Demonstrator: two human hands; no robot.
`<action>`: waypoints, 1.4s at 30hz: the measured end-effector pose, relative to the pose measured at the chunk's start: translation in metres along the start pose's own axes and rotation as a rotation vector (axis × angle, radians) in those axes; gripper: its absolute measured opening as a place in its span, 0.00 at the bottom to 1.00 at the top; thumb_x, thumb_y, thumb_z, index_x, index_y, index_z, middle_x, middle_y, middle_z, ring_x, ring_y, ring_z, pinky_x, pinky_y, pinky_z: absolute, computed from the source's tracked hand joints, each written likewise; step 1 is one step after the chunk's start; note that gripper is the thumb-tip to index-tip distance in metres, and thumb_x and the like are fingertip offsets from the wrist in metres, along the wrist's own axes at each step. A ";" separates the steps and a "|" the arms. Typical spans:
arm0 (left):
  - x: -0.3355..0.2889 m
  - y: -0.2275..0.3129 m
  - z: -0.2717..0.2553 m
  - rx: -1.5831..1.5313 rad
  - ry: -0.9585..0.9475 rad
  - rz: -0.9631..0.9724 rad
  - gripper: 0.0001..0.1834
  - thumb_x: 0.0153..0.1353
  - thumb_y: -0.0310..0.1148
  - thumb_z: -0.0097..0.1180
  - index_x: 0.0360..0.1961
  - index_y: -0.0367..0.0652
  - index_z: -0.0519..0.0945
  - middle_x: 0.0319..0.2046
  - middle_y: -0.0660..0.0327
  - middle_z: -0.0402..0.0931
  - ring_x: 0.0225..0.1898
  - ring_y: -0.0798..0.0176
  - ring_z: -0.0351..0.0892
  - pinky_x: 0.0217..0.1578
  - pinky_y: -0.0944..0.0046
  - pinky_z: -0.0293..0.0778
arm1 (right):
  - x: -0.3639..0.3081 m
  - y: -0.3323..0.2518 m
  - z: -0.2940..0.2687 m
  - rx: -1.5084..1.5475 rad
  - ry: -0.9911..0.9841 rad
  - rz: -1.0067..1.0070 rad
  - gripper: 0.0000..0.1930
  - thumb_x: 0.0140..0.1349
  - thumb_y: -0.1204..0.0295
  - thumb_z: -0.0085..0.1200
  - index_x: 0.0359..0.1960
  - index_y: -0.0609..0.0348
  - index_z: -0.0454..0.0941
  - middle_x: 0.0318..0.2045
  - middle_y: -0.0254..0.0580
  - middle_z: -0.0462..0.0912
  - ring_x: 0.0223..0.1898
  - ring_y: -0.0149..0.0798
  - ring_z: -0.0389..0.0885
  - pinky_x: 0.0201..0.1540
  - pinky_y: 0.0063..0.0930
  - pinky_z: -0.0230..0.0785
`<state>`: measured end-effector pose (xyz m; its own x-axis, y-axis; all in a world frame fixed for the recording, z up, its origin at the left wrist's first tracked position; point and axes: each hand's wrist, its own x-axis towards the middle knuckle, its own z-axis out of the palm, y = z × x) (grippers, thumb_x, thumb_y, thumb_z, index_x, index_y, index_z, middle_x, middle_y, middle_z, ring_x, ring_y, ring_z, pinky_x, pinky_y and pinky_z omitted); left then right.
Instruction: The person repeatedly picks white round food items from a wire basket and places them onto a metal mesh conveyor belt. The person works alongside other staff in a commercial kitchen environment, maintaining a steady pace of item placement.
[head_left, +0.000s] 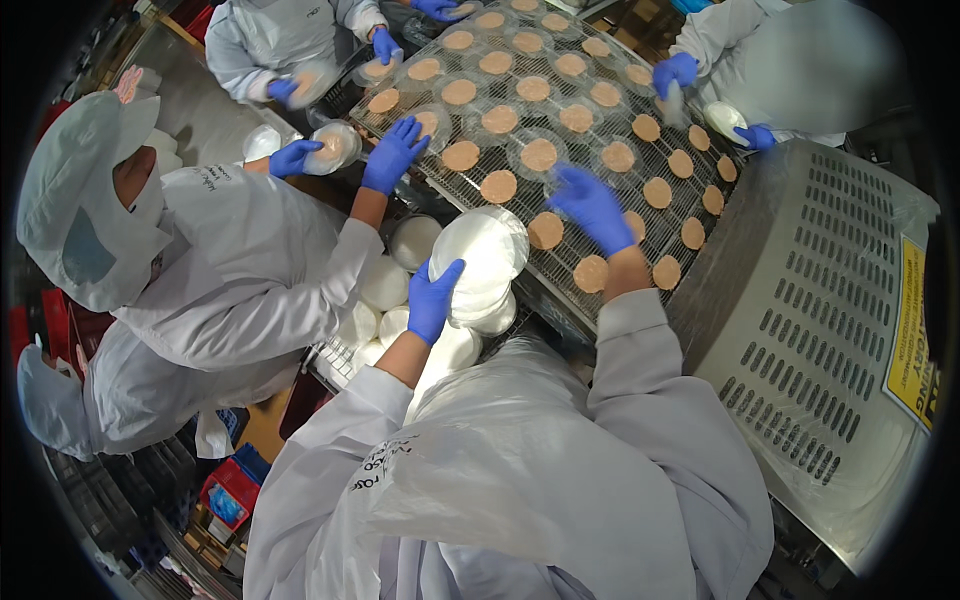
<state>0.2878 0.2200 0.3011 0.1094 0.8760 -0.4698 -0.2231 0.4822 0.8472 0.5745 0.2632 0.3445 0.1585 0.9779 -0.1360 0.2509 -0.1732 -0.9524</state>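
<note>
The left hand is gripping a stack of white lids, fingers clamped on its near edge, just beside the wire belt. The right hand is hovering with fingers spread over the belt, seemingly touching a clear lid above a brown patty. A co-worker's gloved hand is reaching onto the belt's left edge.

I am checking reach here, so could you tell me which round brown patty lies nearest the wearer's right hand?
The round brown patty just left of the blue-gloved right hand, beside the white disc stack; others lie farther off.
</note>
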 end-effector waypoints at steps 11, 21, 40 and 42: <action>-0.008 0.016 -0.011 0.096 0.089 0.013 0.20 0.54 0.32 0.63 0.46 0.31 0.75 0.39 0.55 0.79 0.37 0.65 0.78 0.39 0.67 0.74 | 0.032 0.046 -0.085 -0.444 0.431 0.301 0.11 0.57 0.68 0.49 0.37 0.61 0.78 0.36 0.52 0.81 0.36 0.52 0.79 0.37 0.40 0.71; 0.007 0.015 0.001 0.126 0.055 0.053 0.21 0.54 0.32 0.63 0.47 0.32 0.75 0.40 0.56 0.79 0.37 0.66 0.78 0.40 0.67 0.74 | 0.009 0.065 -0.029 -0.748 0.220 0.139 0.16 0.58 0.69 0.49 0.48 0.55 0.76 0.44 0.54 0.78 0.44 0.53 0.78 0.48 0.38 0.70; 0.028 0.000 -0.018 0.039 0.053 0.048 0.22 0.54 0.31 0.63 0.49 0.31 0.74 0.40 0.56 0.78 0.38 0.66 0.78 0.41 0.67 0.74 | 0.050 0.134 -0.133 -1.048 0.733 0.056 0.13 0.58 0.74 0.45 0.42 0.58 0.79 0.36 0.54 0.81 0.37 0.53 0.79 0.41 0.39 0.71; 0.032 -0.001 -0.023 0.014 0.069 0.006 0.22 0.54 0.31 0.63 0.48 0.31 0.75 0.40 0.56 0.79 0.38 0.66 0.78 0.40 0.67 0.74 | 0.053 0.142 -0.107 -1.013 0.524 0.213 0.15 0.58 0.75 0.44 0.45 0.59 0.78 0.37 0.55 0.81 0.38 0.53 0.79 0.42 0.39 0.71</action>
<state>0.2688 0.2467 0.2794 0.0406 0.8759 -0.4807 -0.2099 0.4778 0.8530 0.7207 0.2778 0.2309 0.6061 0.7904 0.0885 0.7836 -0.5744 -0.2369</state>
